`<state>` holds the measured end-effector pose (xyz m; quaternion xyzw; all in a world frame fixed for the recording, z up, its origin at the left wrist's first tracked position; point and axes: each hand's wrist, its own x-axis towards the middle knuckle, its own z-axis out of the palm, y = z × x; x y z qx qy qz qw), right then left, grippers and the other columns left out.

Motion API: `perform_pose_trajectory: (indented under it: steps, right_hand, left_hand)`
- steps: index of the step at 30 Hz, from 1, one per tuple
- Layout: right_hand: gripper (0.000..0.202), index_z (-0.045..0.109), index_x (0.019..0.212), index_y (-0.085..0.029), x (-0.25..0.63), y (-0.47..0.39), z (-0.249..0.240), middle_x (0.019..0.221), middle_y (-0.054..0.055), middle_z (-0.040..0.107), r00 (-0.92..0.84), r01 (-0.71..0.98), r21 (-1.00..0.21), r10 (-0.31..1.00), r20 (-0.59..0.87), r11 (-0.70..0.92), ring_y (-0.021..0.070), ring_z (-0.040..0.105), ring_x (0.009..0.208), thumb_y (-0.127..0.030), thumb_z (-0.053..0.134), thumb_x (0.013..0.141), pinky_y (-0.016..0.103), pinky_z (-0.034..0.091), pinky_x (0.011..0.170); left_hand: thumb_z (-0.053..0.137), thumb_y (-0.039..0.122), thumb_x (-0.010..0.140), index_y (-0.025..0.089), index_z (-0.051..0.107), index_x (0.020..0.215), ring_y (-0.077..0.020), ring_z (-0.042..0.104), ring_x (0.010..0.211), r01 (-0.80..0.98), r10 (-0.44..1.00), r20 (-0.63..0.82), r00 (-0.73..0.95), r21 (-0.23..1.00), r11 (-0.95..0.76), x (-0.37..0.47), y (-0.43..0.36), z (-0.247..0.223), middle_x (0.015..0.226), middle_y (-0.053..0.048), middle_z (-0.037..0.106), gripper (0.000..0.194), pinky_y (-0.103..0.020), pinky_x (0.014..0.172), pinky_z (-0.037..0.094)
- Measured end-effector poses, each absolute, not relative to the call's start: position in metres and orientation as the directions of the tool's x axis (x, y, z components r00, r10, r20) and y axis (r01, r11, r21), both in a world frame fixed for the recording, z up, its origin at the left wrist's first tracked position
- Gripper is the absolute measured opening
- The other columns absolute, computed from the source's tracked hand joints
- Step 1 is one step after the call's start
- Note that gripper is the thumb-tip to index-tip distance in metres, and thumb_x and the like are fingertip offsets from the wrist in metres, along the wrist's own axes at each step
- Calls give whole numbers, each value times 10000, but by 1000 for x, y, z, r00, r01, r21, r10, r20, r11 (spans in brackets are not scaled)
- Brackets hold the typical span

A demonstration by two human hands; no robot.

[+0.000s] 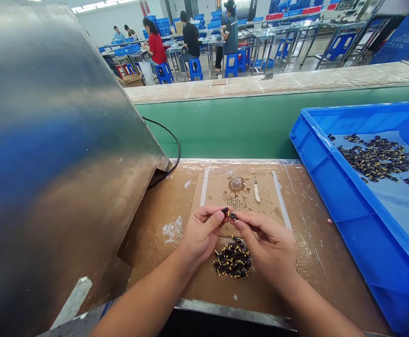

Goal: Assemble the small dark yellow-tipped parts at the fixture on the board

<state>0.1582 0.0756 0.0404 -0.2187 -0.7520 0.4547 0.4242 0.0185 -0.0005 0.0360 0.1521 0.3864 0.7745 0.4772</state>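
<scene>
My left hand (202, 230) pinches a small black part (226, 211) between thumb and fingertips. Close against it, my right hand (268, 238) pinches another small black part with yellow ends (232, 216). The two parts meet or nearly meet; whether they are joined I cannot tell. Just below the hands lies a pile of small black-and-yellow parts (233, 258) on the brown board. Beyond the fingers, a taped cardboard sheet (214, 187) carries a small clear round cup (237, 183) and a white-handled tool (256, 192).
A large blue bin (345, 201) on the right holds many similar parts (383, 157). At left a big metal housing (56, 154) leans over the table (155, 234), with a black cable (178, 145) behind it. A green partition (225, 126) closes the back; people sit and stand beyond.
</scene>
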Motion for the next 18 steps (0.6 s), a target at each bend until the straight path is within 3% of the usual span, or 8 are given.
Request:
perform_pose_trajectory:
  steps: [6,14,18]
  right_hand:
    - [274,760,1141,-365,159,76,39,1085,3,783,-547,-34,-858,709,445,513,218,752,957,-201,710,927,416,652,842]
    - [269,763,1136,-351,157,75,40,1081,-6,784,-553,-26,-859,709,438,511,195,752,937,-190,714,927,359,647,810]
    - [255,765,1130,-301,158,76,43,1086,13,786,-549,-36,-831,684,481,555,186,755,942,-156,697,931,339,645,818]
  left_hand:
    - [925,292,698,236,807,797,-98,722,828,-607,858,-127,-498,758,-240,19,-1,38,890,-17,808,164,-194,824,569]
    - [921,291,700,240,813,807,-125,740,845,-591,863,-114,-492,772,-234,18,-2,37,901,-35,813,161,-228,843,583]
    - [906,276,724,241,816,819,-135,752,880,-487,847,-49,-529,835,-256,15,-3,29,944,-43,814,136,-230,871,592]
